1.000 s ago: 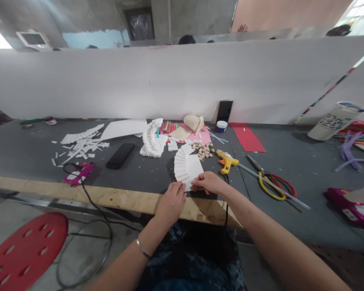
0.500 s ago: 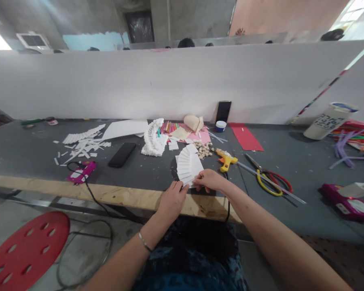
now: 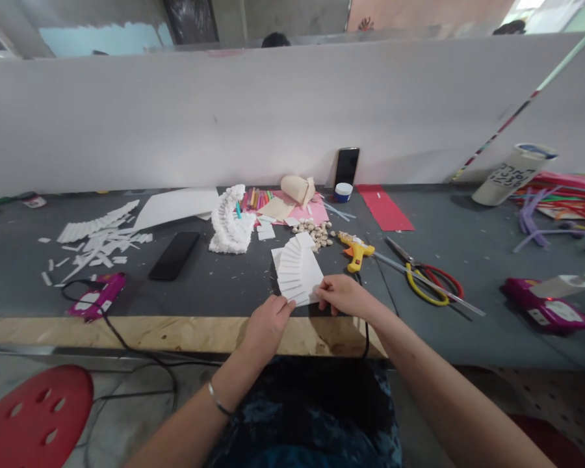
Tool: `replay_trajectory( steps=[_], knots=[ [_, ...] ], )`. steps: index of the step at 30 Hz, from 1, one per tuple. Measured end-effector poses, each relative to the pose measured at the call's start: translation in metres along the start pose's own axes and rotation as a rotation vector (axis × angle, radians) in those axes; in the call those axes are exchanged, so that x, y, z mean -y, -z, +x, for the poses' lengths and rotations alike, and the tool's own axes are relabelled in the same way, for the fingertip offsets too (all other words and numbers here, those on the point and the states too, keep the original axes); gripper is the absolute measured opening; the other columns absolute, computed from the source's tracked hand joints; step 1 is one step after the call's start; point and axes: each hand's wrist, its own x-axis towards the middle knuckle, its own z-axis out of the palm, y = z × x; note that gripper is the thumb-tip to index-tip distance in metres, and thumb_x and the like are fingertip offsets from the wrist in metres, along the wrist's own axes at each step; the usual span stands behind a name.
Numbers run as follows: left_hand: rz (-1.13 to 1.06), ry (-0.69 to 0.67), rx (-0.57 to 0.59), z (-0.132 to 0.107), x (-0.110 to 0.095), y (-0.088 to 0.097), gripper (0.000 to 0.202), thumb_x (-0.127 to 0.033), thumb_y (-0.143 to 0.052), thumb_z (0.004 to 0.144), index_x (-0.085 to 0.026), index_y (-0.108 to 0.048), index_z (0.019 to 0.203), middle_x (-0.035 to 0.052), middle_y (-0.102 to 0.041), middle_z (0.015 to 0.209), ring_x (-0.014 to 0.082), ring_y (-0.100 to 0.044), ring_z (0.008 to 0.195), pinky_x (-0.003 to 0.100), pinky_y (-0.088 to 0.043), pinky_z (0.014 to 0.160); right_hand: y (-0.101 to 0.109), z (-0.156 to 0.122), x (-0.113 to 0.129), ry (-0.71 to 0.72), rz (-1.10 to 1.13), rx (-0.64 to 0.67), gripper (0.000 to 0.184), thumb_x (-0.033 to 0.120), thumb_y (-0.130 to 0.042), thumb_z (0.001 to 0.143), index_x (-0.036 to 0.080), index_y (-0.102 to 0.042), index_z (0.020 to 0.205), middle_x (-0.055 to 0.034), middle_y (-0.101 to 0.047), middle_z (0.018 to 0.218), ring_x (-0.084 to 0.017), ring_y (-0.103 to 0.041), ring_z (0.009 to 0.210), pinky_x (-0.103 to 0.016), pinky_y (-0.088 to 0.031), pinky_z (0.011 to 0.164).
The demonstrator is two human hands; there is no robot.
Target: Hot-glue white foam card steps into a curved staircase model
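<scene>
A white card [image 3: 312, 272] lies near the table's front edge, with white paper strips [image 3: 290, 268] overlapped on it in a curved, stair-like fan. My left hand [image 3: 267, 326] is closed at the card's lower left corner, its fingertips pinched on the edge by the lowest strip. At the lower right edge, my right hand [image 3: 345, 295] has its fingers curled in, thumb and forefinger on the card. Its inner fingers are partly hidden. Just behind the card sits a pile of pebbles [image 3: 322, 233]. To its right is a yellow glue gun [image 3: 357, 252].
Scissors [image 3: 422, 276] and a clear glue stick [image 3: 433, 286] lie right. A white textured stair piece [image 3: 231, 224] stands behind left, beside a black phone [image 3: 174, 256] and loose paper strips [image 3: 102, 244]. Magenta devices [image 3: 99, 298] sit at both sides. A white partition [image 3: 175, 117] closes the back.
My right hand has drawn slightly away from my left, to the card's right edge, uncovering its lower part. The view has shifted a little to the right and down.
</scene>
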Motion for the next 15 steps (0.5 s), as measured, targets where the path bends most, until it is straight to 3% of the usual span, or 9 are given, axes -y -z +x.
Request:
replay_trajectory(
  steps=[8,12,15],
  knots=[
    [-0.009,-0.109,-0.099,0.0,0.005,0.001,0.018,-0.011,-0.046,0.096,-0.011,-0.062,0.103,0.0073,-0.065,0.087,0.0184,-0.059,0.079,0.032,-0.053,0.069,0.035,-0.032,-0.015,-0.028,-0.211,-0.176,0.031,0.035,-0.05,0.089,0.02,-0.065,0.066,-0.0033,-0.071,0.07,-0.015,-0.06,0.06,-0.024,-0.038,0.055],
    [-0.014,-0.108,-0.121,0.0,0.006,0.001,0.017,-0.01,-0.048,0.094,-0.011,-0.062,0.104,0.0071,-0.067,0.087,0.0181,-0.06,0.078,0.031,-0.054,0.069,0.042,-0.021,-0.004,0.068,-0.151,-0.28,0.013,0.031,-0.059,0.082,0.022,-0.067,0.078,0.0,-0.07,0.074,-0.015,-0.059,0.067,-0.024,-0.04,0.062],
    [-0.018,-0.109,-0.11,-0.002,0.007,0.002,0.018,-0.01,-0.049,0.093,-0.01,-0.061,0.107,0.0076,-0.067,0.087,0.0186,-0.06,0.077,0.031,-0.054,0.066,0.038,-0.004,0.005,0.075,-0.15,-0.266,0.032,0.043,-0.055,0.086,0.02,-0.059,0.064,0.0003,-0.061,0.06,-0.013,-0.054,0.058,-0.025,-0.037,0.056]
  ],
)
